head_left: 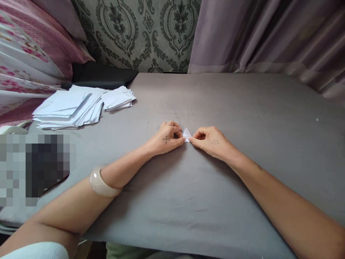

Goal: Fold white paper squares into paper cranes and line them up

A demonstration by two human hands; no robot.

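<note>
Evidently, a small white paper piece (187, 135) is being worked by two bare hands near the middle of the bench (215, 201), well in from the near edge. It is shaped roughly like a triangle, with its peak turned toward the far edge of the bench and its base toward the near one. The left corner of the base is pinched by the left hand (169, 138), whose grip is drawn together at thumb and fingertips with only the thin paper between. The right corner is held in the same way by the right hand (211, 142); how firmly either side is pressed cannot be told.

The step in hand is judged to be the folding or creasing of this one piece. For the next move, fine fingertip control seems to be called for: both corners need to be steadied and the layers lined up, without the peak being crushed.

Toward the far left corner of the bench, a large paper stack (67, 108) is laid, with a smaller paper stack (118, 98) set just beside it, on its right. Behind them, by the far edge, a black item (102, 75) is seen.
</note>
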